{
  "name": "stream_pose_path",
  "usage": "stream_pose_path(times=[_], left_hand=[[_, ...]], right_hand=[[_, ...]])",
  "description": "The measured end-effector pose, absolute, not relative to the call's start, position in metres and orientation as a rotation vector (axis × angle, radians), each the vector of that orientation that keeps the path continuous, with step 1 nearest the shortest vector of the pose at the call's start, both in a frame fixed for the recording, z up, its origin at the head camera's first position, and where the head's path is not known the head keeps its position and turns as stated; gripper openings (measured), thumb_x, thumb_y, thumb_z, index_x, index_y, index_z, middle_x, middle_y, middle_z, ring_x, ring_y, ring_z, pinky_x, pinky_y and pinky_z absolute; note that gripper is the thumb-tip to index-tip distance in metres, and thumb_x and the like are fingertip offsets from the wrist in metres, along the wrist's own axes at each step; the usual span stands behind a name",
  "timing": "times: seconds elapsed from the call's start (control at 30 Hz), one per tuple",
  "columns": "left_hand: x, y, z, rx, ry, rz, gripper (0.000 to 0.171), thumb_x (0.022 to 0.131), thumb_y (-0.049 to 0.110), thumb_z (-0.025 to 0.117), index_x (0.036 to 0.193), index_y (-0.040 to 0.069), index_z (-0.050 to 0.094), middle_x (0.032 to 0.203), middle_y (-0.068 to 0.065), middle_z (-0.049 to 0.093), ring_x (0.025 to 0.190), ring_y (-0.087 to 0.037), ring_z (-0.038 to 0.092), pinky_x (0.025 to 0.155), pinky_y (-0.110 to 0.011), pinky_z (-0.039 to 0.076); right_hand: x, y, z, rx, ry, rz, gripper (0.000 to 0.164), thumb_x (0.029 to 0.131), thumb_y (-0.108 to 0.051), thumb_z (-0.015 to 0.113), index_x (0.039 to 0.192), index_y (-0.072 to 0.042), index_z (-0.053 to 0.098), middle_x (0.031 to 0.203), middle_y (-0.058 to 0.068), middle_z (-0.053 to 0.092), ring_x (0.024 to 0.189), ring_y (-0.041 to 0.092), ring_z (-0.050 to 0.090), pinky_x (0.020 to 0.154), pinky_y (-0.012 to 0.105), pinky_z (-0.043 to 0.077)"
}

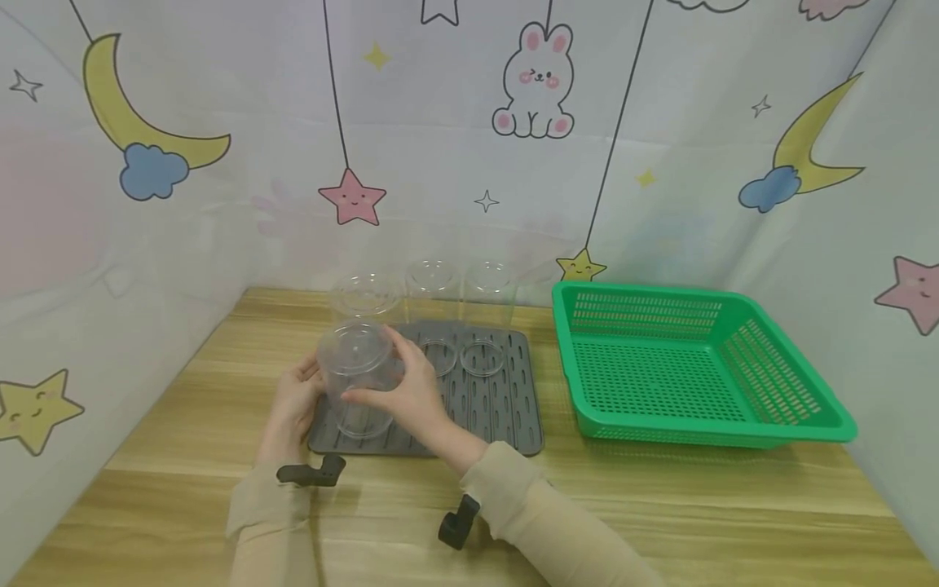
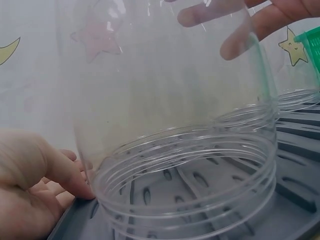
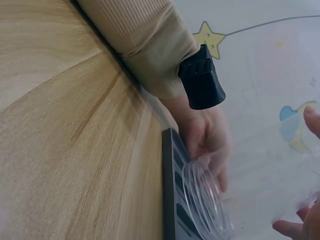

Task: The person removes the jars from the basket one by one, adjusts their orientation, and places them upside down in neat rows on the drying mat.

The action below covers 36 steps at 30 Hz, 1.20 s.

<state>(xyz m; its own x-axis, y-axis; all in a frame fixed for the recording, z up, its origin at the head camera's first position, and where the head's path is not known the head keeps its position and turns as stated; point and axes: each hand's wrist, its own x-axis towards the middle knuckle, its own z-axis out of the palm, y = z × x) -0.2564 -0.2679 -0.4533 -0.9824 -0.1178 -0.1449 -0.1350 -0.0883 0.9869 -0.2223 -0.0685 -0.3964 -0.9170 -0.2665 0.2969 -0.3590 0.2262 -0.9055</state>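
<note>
A clear plastic jar (image 1: pixel 359 350) stands mouth down at the front left of the grey drying mat (image 1: pixel 513 416). My right hand (image 1: pixel 418 397) grips it high up, thumb on the near side and fingers around the right side. Down at the jar's left, my left hand (image 1: pixel 295 401) has its fingertips right at the wall, close to the threaded rim (image 2: pixel 185 220) in the left wrist view. Behind it, three more clear jars stand inverted along the mat's back: a left one (image 1: pixel 367 295), a middle one (image 1: pixel 433 281) and a right one (image 1: pixel 490 281).
To the right of the mat sits a green plastic basket (image 1: pixel 587 420) with perforated walls. Both are on a wood-grain table (image 1: pixel 176 408). A white curtain (image 1: pixel 455 163) printed with stars, moons and a rabbit hangs behind and at the sides.
</note>
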Motion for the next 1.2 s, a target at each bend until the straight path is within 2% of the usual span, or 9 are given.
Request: stream_pose_path(times=[0.1,0.33,0.53,0.9,1.2], left_hand=[[-0.2559,-0.2678,-0.4529,-0.296,2.116,2.285,0.07,0.091,-0.015,0.043,0.153,-0.007,0.01,0.159,-0.026,0.017,0.148,-0.031,0.021,0.123,-0.033,0.024],[-0.2558,-0.2683,-0.4536,-0.316,2.106,2.273,0.065,0.097,-0.008,0.042,0.153,-0.007,0.011,0.16,-0.025,0.018,0.148,-0.03,0.022,0.122,-0.032,0.026],[-0.2566,-0.2689,-0.4544,-0.326,2.094,2.273,0.066,0.098,-0.006,0.043,0.154,-0.005,0.007,0.16,-0.024,0.015,0.149,-0.03,0.019,0.124,-0.037,0.022],[-0.2574,-0.2685,-0.4547,-0.318,2.095,2.297,0.065,0.098,-0.005,0.042,0.153,-0.008,0.007,0.159,-0.026,0.016,0.149,-0.031,0.019,0.124,-0.036,0.021],[-0.2574,-0.2676,-0.4553,-0.331,2.121,2.28,0.064,0.098,-0.005,0.043,0.153,-0.007,0.011,0.159,-0.025,0.02,0.148,-0.031,0.023,0.124,-0.039,0.022]], right_hand=[[-0.2216,-0.0691,-0.3961,0.621,-2.398,1.781,0.095,0.069,-0.024,0.089,0.15,-0.019,0.039,0.149,0.008,0.045,0.131,0.026,0.048,0.101,0.049,0.052],[-0.2215,-0.0712,-0.3987,0.633,-2.404,1.727,0.096,0.07,-0.025,0.089,0.15,-0.017,0.037,0.141,0.007,0.049,0.126,0.022,0.05,0.098,0.042,0.054],[-0.2207,-0.0715,-0.3993,0.63,-2.406,1.722,0.09,0.071,-0.026,0.088,0.147,-0.015,0.041,0.135,0.007,0.051,0.122,0.02,0.051,0.093,0.041,0.055],[-0.2206,-0.071,-0.3998,0.599,-2.446,1.781,0.09,0.073,-0.027,0.087,0.148,-0.015,0.038,0.144,0.004,0.047,0.129,0.018,0.047,0.101,0.044,0.051],[-0.2199,-0.0706,-0.4006,0.603,-2.449,1.801,0.092,0.074,-0.028,0.086,0.149,-0.015,0.034,0.146,0.003,0.044,0.13,0.019,0.046,0.101,0.045,0.05]])
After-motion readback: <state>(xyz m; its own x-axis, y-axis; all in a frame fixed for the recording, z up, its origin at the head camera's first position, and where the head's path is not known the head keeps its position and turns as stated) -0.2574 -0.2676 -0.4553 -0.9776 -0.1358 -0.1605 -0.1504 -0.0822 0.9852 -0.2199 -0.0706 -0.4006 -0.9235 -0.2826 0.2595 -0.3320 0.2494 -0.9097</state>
